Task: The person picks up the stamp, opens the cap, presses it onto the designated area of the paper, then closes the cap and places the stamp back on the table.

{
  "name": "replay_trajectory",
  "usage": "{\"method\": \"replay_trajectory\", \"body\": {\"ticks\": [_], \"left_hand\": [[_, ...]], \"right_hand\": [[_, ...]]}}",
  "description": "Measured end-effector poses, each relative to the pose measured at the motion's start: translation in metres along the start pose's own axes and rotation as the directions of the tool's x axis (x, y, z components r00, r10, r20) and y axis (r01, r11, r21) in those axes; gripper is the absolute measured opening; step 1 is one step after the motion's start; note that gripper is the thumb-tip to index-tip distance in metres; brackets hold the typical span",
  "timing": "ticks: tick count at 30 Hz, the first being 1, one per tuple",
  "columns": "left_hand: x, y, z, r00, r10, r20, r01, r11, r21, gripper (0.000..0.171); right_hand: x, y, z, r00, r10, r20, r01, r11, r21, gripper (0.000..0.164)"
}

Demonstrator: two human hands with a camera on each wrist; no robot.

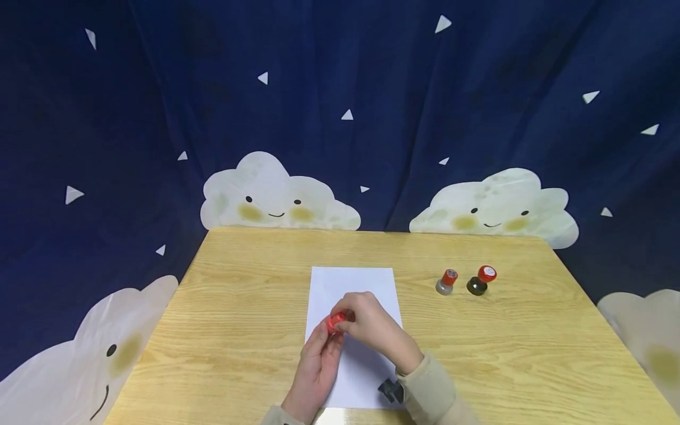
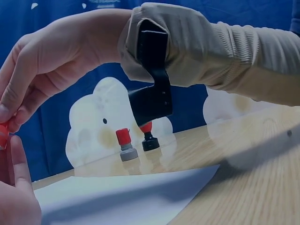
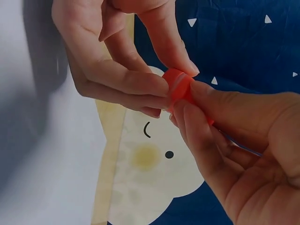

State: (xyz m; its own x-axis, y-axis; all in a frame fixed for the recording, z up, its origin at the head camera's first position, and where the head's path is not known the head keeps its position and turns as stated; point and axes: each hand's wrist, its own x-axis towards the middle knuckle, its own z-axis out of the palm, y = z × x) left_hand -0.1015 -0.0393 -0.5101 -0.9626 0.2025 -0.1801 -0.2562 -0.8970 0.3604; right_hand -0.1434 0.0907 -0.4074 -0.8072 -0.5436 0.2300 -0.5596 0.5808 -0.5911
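A small red stamp [image 1: 336,321] is held between both hands over the white paper [image 1: 350,280]. My left hand [image 1: 320,363] grips its lower end from below with fingertips and thumb. From above, my right hand [image 1: 366,321] pinches the other end between thumb and bent fingers. The right wrist view shows the red stamp [image 3: 177,86] close up, with a pale line around it; fingers hide much of it. Only part of the stamp [image 2: 3,136] shows at the edge of the left wrist view.
Right of the paper stand a stamp with a red top and grey base [image 1: 447,281] and a red-knobbed stamp with a black base [image 1: 482,280]. All sit on a wooden table [image 1: 239,283] before a dark blue curtain [image 1: 319,71]. A black mount [image 1: 392,391] hangs at the right wrist.
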Motion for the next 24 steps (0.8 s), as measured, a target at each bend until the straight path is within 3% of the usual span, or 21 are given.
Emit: {"method": "replay_trajectory", "body": {"ticks": [8, 15, 24], "left_hand": [[-0.001, -0.002, 0.001, 1.0, -0.015, -0.007, 0.015, 1.0, -0.01, 0.015], [-0.004, -0.005, 0.004, 0.999, -0.002, -0.053, 0.001, 0.999, -0.035, 0.013], [-0.004, -0.006, 0.006, 1.0, -0.018, 0.004, 0.018, 1.0, -0.015, 0.012]], "right_hand": [[-0.007, 0.002, 0.003, 0.999, 0.035, -0.035, -0.033, 0.999, 0.037, 0.017], [-0.011, 0.001, 0.004, 0.996, 0.073, -0.044, -0.069, 0.994, 0.083, 0.017], [-0.012, 0.001, -0.003, 0.997, 0.072, -0.016, -0.07, 0.991, 0.115, 0.018]]}}
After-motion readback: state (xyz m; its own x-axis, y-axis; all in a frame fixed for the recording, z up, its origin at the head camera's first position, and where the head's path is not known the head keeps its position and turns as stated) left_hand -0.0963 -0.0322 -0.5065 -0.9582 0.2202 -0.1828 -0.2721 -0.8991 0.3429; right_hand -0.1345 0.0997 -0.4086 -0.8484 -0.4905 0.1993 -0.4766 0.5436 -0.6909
